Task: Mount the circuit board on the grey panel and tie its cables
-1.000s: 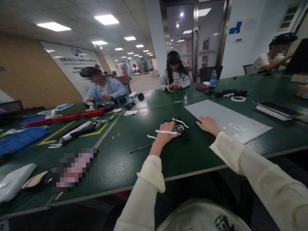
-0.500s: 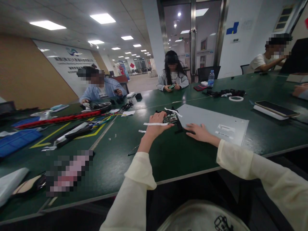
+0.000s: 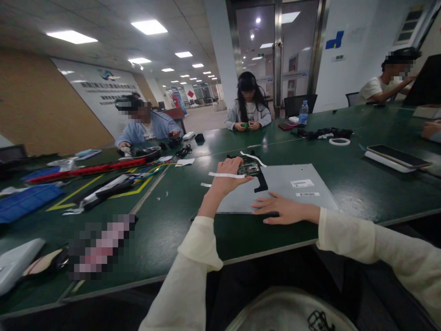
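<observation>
My left hand point(image 3: 224, 185) is closed on a green circuit board point(image 3: 251, 168) fixed to a black bracket point(image 3: 262, 183). White strips, perhaps flat cables, come off this assembly; one strip point(image 3: 257, 159) curves beyond the board and another point(image 3: 223, 175) crosses the back of my left hand. Beneath lies a thin grey panel point(image 3: 285, 174) with two white labels near its right end. My right hand point(image 3: 284, 209) rests at the panel's near edge, palm down with fingers stretched. Part of the panel is hidden by my hands and the board.
Across the green table sit two people point(image 3: 248, 105), and another is at far right. A phone on a white box point(image 3: 396, 158), a tape roll point(image 3: 339, 141) and a water bottle point(image 3: 303, 113) stand to the right. Cables, a blue tray point(image 3: 29, 202) and a red strip lie left.
The grey panel has slid left and turned, so it now extends beneath the board and my left hand. My right hand has come nearer to me along its edge.
</observation>
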A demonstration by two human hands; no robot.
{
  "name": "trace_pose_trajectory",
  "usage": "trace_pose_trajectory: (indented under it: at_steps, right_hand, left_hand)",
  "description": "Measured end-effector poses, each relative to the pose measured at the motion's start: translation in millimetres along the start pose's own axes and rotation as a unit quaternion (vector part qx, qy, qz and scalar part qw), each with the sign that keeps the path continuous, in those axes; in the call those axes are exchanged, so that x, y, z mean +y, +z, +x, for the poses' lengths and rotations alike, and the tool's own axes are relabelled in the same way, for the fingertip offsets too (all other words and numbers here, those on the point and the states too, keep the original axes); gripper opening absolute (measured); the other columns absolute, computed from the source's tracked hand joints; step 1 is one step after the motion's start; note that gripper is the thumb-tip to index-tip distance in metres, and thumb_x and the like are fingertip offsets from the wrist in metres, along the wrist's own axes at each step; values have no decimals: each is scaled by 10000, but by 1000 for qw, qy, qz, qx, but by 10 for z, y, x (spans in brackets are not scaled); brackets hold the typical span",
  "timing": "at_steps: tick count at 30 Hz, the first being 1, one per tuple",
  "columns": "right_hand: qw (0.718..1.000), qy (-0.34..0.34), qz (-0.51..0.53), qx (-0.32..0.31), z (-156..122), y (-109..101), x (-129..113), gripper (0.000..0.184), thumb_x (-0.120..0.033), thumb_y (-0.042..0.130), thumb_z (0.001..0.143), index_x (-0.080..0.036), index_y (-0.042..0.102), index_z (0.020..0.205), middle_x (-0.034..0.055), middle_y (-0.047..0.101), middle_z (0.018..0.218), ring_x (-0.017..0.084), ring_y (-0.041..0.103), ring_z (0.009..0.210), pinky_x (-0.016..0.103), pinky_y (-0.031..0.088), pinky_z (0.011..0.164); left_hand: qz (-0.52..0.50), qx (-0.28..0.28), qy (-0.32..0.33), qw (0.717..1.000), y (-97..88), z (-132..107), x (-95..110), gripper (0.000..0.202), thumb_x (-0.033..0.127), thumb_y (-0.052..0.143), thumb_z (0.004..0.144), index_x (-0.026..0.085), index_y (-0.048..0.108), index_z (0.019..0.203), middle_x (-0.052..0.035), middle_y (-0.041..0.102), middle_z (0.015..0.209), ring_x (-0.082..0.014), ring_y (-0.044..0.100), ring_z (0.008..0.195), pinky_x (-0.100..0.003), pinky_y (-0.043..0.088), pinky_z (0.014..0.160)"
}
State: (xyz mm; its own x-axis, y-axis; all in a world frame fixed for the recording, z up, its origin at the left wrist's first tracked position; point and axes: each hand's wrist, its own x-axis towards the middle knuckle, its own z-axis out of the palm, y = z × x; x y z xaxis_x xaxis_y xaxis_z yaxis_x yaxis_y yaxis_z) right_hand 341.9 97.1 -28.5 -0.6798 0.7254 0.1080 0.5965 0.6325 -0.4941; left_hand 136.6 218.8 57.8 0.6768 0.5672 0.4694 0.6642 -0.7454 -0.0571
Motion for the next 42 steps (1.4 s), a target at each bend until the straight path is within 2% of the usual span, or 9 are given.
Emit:
trace_pose_trajectory:
  at_steps: [4,10,13,16,19,22,28,31,42]
  right_hand:
    - [998,-70,-5,-2,46,42,-8,477,-447,491,958,-355,464,1425,-1,395,1508,222,287,1430,515,-13,1183]
    - [986,-144,-70,37,124,136,-60,511,-364,488,950,-214,460,1437,58,482,1447,199,392,1374,433,257,1162]
    - [967,-196,-141,85,105,191,-85,459,-314,489,938,-158,534,1367,99,580,1345,205,492,1291,413,376,1094]
    - [938,-223,-181,193,20,137,-68,358,-250,469,935,-147,622,1242,104,665,1206,192,593,1159,380,474,998]
    - [925,-130,-169,313,-76,-59,67,329,-232,436,948,-179,633,1206,87,668,1190,188,606,1131,376,498,970]
    - [918,58,-154,361,-101,-248,367,398,-322,374,977,-192,575,1294,102,614,1276,229,556,1206,438,443,1041]
    - [869,421,-163,204,-13,-145,995,622,-525,302,961,-211,339,1497,145,306,1540,444,237,1400,730,257,1021]
    - [861,451,-182,150,16,-43,1112,598,-541,246,968,-268,341,1490,111,265,1563,467,225,1388,807,193,961]
    - [896,390,-190,98,98,-104,1223,623,-551,165,966,-297,266,1526,14,168,1605,407,156,1429,742,173,1040]
  left_hand:
    - [-2,-4,9,1000,66,9,96,511,557,692,767,183,520,1070,-86,622,1068,-263,544,1025,-350,375,853]
    - [7,-23,10,1000,239,31,150,515,585,670,773,191,526,1071,-81,625,1070,-264,548,1018,-364,375,850]
    - [8,-42,5,999,360,24,150,519,589,665,774,191,534,1080,-82,629,1068,-270,548,1025,-367,377,850]
    - [-4,-57,16,998,503,-16,161,530,576,658,788,181,536,1119,-97,628,1098,-278,544,1060,-368,382,868]
    - [-20,-71,12,997,657,-71,162,532,549,645,812,165,535,1164,-115,626,1133,-284,551,1074,-371,390,885]
    - [-31,-93,4,995,788,-122,138,555,545,662,796,162,543,1179,-122,626,1156,-299,554,1090,-385,398,905]
    - [-63,-95,-15,993,919,-203,91,540,539,636,813,212,535,1230,-96,603,1245,-288,544,1150,-379,403,953]
    - [-75,-93,-16,993,945,-214,93,577,548,629,812,201,520,1260,-101,597,1260,-286,544,1159,-380,411,955]
    - [-65,-87,-47,993,969,-235,91,563,532,626,819,209,524,1269,-102,584,1295,-290,533,1185,-401,405,1001]
